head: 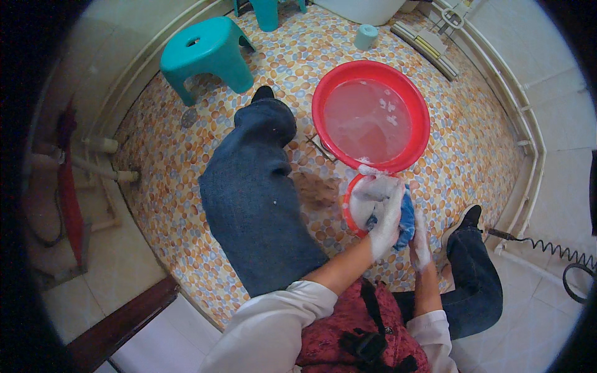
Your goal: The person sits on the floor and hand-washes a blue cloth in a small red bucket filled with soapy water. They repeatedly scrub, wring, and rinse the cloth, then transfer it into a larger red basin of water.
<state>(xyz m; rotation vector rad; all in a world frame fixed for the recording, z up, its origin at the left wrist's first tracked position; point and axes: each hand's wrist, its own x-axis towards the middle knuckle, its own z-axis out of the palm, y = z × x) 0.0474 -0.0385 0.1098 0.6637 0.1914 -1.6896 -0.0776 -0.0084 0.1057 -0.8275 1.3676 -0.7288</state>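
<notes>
My left hand [388, 221], white with soap suds, presses against a piece of blue cloth [407, 221] over the rim of a small orange-red basin [348, 215]. On the cloth's other side is my right hand [420, 245], also wet with suds. The cloth is bunched between both hands. Thick white foam fills the visible inside of the small basin, and a dark blue patch of fabric shows through it. Just beyond stands a large red basin [319, 112] of cloudy water with small clumps of foam. My hands hide much of the small basin.
A teal plastic stool [210, 46] stands at the far left. A small light-green cup-shaped object [365, 37] and a flat mop head [424, 49] are at the back. Pipes [536, 140] run along the right wall. A black coiled cord [555, 249] hangs at right.
</notes>
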